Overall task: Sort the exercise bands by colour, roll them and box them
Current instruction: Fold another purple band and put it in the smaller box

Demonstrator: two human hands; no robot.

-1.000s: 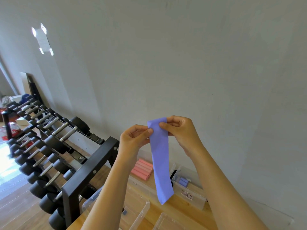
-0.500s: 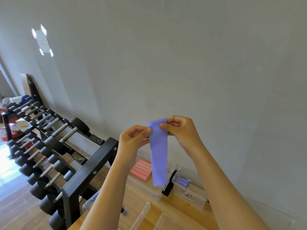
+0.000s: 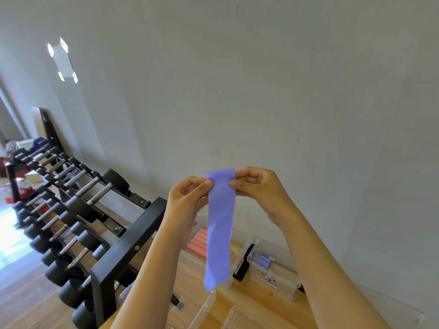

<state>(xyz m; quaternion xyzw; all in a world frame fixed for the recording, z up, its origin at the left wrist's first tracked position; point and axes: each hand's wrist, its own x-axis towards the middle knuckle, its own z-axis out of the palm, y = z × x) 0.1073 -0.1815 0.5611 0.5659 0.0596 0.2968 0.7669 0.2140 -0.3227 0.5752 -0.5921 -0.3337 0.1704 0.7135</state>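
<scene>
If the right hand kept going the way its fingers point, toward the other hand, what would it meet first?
The right hand points leftward across the purple band it pinches, so it would probably meet the left hand first, on the band's opposite edge; depth is unclear.

Both your arms are raised out in front, bare forearms angling up and inward. Your left hand (image 3: 187,198) pinches with thumb and forefinger, remaining fingers curled. Your right hand (image 3: 257,186) mirrors it at the same height, pinching too, knuckles bent, wrists near each other.
</scene>
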